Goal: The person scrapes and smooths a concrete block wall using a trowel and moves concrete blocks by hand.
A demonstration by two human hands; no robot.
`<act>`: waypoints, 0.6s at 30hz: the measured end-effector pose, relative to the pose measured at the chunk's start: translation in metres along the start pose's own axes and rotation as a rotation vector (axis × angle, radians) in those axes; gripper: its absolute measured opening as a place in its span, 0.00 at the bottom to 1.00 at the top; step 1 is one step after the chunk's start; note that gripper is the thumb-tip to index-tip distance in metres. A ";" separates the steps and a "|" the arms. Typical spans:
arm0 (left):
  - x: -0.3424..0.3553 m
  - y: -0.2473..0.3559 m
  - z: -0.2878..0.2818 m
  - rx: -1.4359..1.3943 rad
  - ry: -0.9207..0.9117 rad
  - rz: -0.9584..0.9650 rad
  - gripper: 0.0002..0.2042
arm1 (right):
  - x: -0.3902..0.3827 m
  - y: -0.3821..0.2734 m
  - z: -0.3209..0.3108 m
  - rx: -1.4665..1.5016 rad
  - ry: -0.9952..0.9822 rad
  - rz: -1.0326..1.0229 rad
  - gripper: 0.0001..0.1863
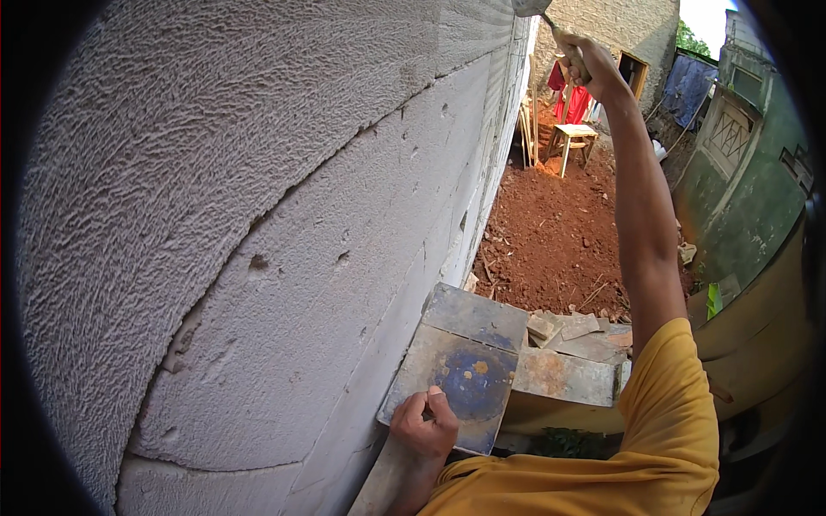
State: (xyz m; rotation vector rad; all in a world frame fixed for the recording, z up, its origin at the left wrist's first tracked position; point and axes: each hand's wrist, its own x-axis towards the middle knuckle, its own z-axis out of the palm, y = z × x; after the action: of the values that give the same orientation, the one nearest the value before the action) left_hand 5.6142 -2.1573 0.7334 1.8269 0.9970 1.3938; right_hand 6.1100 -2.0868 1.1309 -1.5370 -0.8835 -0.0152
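Note:
My right arm reaches far up and forward, and my right hand (594, 67) is wrapped round the handle of a trowel (531, 7). The trowel's metal blade is at the top edge of the view, close to the far end of the wall, and partly cut off. My left hand (426, 421) is curled closed with the thumb on top, and nothing shows in it. It is low by my body, over the near left edge of a tiled ledge (447, 340). Beside both hands runs a grey block wall (335, 249), rough and ridged above, smoother below, with dark joints and small pits.
Stacked broken tiles (572, 327) lie beyond the ledge on a low wall (564, 376). Past them is reddish soil (559, 232) with a small wooden stool (574, 135), leaning planks (529, 129) and red cloth (572, 103). A green building (731, 172) stands on the right.

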 end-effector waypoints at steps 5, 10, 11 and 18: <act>0.001 0.002 0.000 0.018 0.002 -0.005 0.17 | -0.001 0.001 0.000 0.021 -0.027 0.004 0.20; 0.002 0.005 -0.001 0.046 -0.032 -0.006 0.18 | 0.001 -0.018 0.007 -0.087 -0.040 -0.010 0.19; 0.002 0.006 0.000 0.045 -0.034 -0.004 0.18 | 0.003 -0.023 0.008 -0.075 -0.055 -0.017 0.19; -0.001 0.006 0.003 0.013 -0.003 -0.005 0.18 | -0.014 -0.058 0.010 -0.226 0.007 0.047 0.17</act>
State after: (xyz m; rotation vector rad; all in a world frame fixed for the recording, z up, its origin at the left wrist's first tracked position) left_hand 5.6177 -2.1609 0.7373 1.8343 1.0109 1.3835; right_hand 6.0646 -2.0913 1.1713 -1.7664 -0.8617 -0.0886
